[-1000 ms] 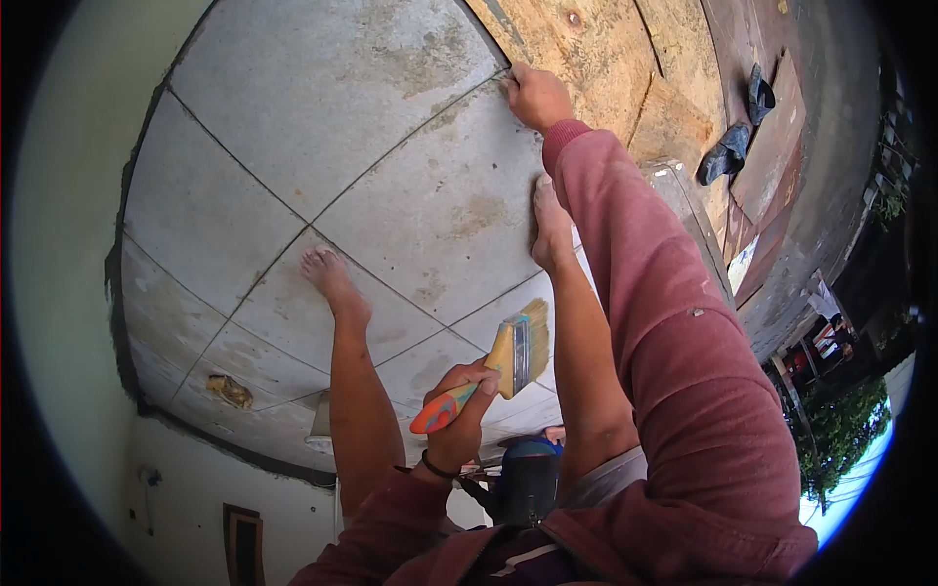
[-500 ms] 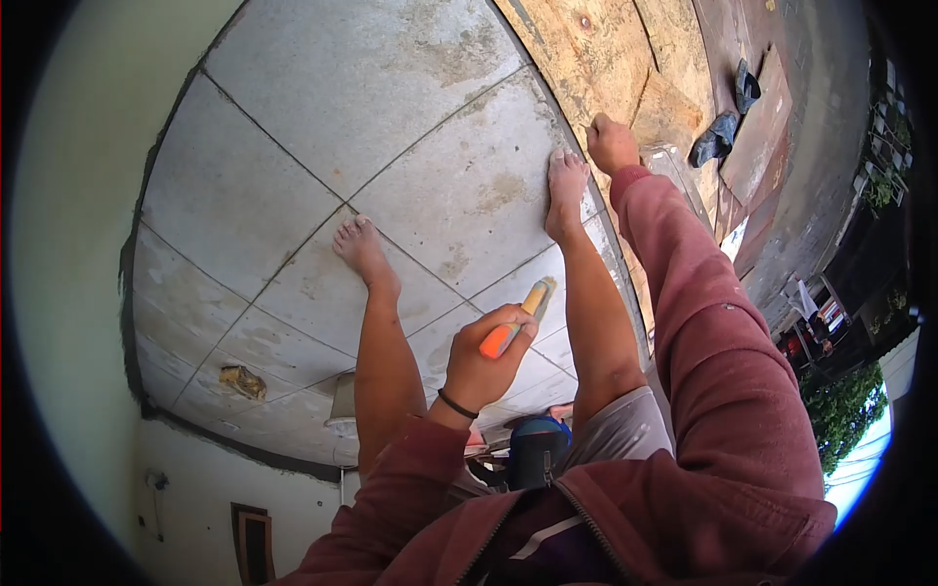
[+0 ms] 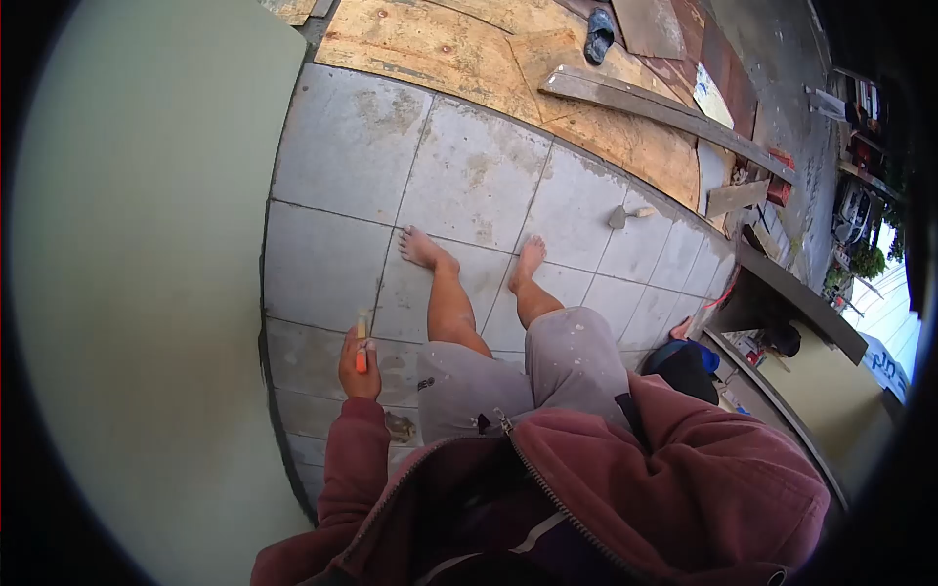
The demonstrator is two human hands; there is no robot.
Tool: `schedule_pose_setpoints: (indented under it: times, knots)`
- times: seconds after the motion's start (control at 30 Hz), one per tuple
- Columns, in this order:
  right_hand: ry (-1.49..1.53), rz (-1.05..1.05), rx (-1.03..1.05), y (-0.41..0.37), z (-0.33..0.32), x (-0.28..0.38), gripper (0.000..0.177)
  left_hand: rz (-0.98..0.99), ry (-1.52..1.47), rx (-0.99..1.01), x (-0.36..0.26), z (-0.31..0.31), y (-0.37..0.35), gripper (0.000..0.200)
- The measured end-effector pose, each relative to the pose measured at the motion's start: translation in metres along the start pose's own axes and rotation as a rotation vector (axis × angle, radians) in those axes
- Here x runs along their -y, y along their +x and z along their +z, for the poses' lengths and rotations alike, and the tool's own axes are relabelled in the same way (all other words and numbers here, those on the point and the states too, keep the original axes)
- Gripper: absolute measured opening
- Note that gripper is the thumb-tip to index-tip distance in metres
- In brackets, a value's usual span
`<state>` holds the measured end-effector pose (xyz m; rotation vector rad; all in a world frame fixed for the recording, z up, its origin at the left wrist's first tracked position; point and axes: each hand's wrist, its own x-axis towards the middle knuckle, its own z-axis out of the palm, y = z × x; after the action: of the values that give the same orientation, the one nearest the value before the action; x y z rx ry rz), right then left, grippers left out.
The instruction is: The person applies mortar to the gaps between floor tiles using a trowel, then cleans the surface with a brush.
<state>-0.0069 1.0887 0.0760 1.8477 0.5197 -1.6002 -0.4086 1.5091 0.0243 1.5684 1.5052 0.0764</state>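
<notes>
My left hand (image 3: 354, 373) is closed around a paintbrush (image 3: 362, 354) with an orange-ended, yellowish handle, its pale tip pointing away from me. It is held over the grey floor tiles (image 3: 322, 239), beside the pale wall (image 3: 147, 264) on my left. The right sleeve (image 3: 713, 439) bends back along my side, and my right hand is out of sight. My bare feet stand on the tiles. Ahead and to the right, a small trowel (image 3: 618, 217) with a wooden handle lies on the floor.
Worn plywood sheets (image 3: 430, 44) border the tiles ahead, with a long plank (image 3: 664, 112) across them and a dark slipper (image 3: 599, 37) beyond. A dark bundle with blue parts (image 3: 684, 369) sits at my right. Near it runs a low ledge (image 3: 796, 303).
My view has swung toward the wall, and my left hand with the paintbrush is now close to it. My right hand, earlier fisted near the plywood, has left the view.
</notes>
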Motion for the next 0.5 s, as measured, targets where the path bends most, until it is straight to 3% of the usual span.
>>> schedule_pose_setpoints:
  times: [0.03, 0.1, 0.27, 0.4, 0.5]
  knots:
    - [-0.025, -0.002, 0.060, -0.012, 0.011, 0.012, 0.033, -0.028, 0.081, 0.082, 0.008, -0.020, -0.024, 0.014]
    - [-0.125, 0.026, 0.089, -0.051, -0.024, 0.069, 0.030, -0.453, 0.217, 0.324, 0.005, -0.052, -0.051, 0.021]
    - [0.379, -0.099, -0.443, -0.048, -0.024, 0.112, 0.020, -0.402, 0.231, 0.121, 0.017, -0.053, -0.072, 0.028]
    - [0.610, -0.089, -0.590, -0.052, 0.014, 0.148, 0.016, -0.195, 0.086, 0.164, -0.019, -0.013, -0.025, 0.021]
    - [0.740, -0.106, -0.580, -0.054, 0.036, 0.150, 0.015, 0.067, -0.103, 0.216, -0.100, 0.033, -0.002, 0.018]
